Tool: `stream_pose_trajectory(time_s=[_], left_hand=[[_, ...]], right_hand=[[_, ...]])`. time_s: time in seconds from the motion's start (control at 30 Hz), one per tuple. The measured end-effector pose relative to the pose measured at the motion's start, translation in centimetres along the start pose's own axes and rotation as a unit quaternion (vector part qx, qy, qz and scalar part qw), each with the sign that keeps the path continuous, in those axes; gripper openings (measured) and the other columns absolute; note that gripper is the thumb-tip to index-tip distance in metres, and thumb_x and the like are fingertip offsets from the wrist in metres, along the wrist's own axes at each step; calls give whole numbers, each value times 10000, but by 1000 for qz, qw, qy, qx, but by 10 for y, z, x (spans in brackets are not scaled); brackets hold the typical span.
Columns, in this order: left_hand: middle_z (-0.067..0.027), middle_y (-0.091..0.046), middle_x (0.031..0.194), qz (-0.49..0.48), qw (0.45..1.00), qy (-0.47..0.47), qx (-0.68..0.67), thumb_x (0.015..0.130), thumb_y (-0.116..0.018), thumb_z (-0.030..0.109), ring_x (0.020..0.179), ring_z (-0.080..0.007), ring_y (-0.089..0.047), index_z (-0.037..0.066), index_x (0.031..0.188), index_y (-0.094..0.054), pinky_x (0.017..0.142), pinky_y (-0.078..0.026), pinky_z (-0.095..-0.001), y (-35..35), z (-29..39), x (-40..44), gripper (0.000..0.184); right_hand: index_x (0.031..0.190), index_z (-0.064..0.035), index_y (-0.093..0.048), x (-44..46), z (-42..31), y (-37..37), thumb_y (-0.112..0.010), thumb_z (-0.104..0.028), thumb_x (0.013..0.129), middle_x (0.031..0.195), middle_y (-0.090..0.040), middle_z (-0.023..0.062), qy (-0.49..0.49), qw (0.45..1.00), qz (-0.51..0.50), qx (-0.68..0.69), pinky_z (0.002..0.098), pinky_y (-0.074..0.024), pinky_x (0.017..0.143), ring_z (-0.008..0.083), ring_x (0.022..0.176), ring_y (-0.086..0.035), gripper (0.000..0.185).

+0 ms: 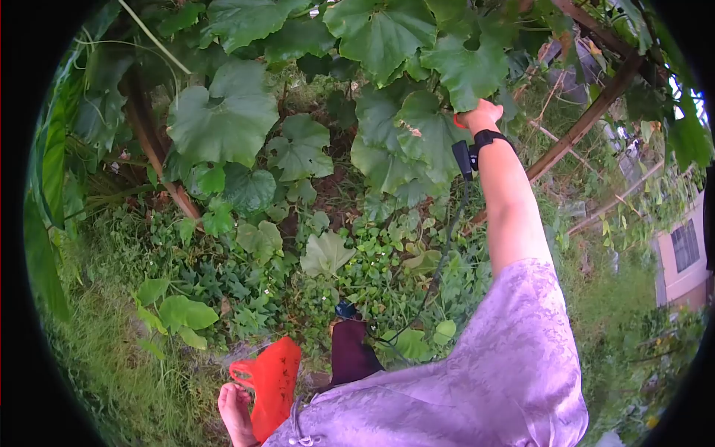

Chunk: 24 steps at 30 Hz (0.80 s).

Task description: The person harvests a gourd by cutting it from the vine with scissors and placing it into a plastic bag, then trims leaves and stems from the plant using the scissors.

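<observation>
My right hand point(484, 114) is stretched up and forward to the broad green leaves point(467, 67) of a climbing vine. Its fingers look curled, and a leaf partly covers them. A small red curved piece point(459, 120) shows at the hand's left side; I cannot make out what it belongs to. Low on the left, my left hand point(235, 408) has bent fingers at the loop handle of a red plastic bag point(275, 387) with dark writing. The bag hangs beside my body. A black strap with a small device point(465, 155) sits on my right wrist.
Wooden poles point(588, 127) point(154, 145) slant up under the vine on both sides. A black cable point(445, 253) runs down from the wrist device. Low plants point(246, 290) cover the ground around my foot point(346, 309). A pale building with a window point(684, 246) stands at the right.
</observation>
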<state>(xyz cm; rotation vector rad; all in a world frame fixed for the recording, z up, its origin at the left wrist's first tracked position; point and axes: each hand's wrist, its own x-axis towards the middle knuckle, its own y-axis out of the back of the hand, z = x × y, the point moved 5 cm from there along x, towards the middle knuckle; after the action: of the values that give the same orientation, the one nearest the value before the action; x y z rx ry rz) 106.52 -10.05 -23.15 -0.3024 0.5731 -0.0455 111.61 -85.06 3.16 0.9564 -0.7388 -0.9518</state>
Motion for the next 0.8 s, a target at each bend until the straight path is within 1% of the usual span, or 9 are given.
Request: stream_pose_trajectory(time_s=[0.07,0.17,0.27,0.4,0.47,0.53,0.6,0.63,0.8], left_hand=[[-9,-540,716,2,1000,11,10,852,-504,149,577,-86,-499,64,804,-510,547,-408,-209,-17,2,9,98],[-6,-530,695,11,1000,8,24,852,-507,156,572,-80,-479,65,799,-511,561,-391,-208,-28,5,19,105],[-3,-521,681,7,998,4,70,852,-505,155,576,-75,-464,65,788,-511,571,-381,-206,-30,9,21,111],[1,-517,681,1,997,-2,82,852,-504,158,580,-72,-462,67,779,-510,572,-371,-203,-28,10,23,116],[3,-515,681,0,996,-4,87,851,-505,159,581,-70,-461,68,779,-510,571,-370,-203,-23,11,23,116],[5,-513,680,4,994,-4,110,850,-508,166,579,-68,-459,71,783,-510,574,-376,-202,-15,12,22,116],[6,-513,680,4,994,-7,106,850,-510,169,580,-67,-460,73,784,-510,572,-377,-202,-9,16,19,117],[7,-513,681,4,994,-10,104,850,-511,173,581,-66,-460,74,785,-511,570,-378,-201,-7,18,20,118],[6,-511,673,2,995,-7,104,852,-510,175,577,-67,-461,78,783,-510,561,-377,-201,14,10,24,119]], right_hand=[[1026,-155,-600,13,-14,-7,-492,-387,742,1057,-591,23,3,1000,20,-17,377,-398,732,193,988,-553,382],[892,-178,-639,17,-33,-12,-554,-330,720,912,-612,15,-1,989,141,-37,406,-402,486,195,791,-575,244],[871,-169,-646,9,-45,-23,-606,-257,685,908,-619,28,45,992,64,-101,411,-421,486,204,746,-586,209],[918,-130,-648,5,-44,-76,-589,-227,698,989,-617,39,56,990,-36,-122,411,-463,532,222,836,-606,247],[952,-109,-638,-18,-39,-99,-541,-278,736,1021,-608,50,76,991,-72,-80,422,-461,685,219,914,-591,291],[986,-128,-625,-40,-34,-119,-522,-277,763,1034,-604,27,120,986,-75,-90,472,-421,724,205,906,-588,286],[986,-113,-625,-73,-28,-108,-481,-395,766,1037,-599,71,129,985,-97,-63,425,-318,919,208,996,-554,385],[984,-98,-624,-77,-23,-112,-478,-489,743,1029,-596,117,128,988,-79,-35,406,-368,884,247,992,-555,482],[1013,-33,-590,-56,-5,-88,-423,-590,703,1041,-577,162,90,968,-134,192,327,-431,838,280,983,-550,659]])
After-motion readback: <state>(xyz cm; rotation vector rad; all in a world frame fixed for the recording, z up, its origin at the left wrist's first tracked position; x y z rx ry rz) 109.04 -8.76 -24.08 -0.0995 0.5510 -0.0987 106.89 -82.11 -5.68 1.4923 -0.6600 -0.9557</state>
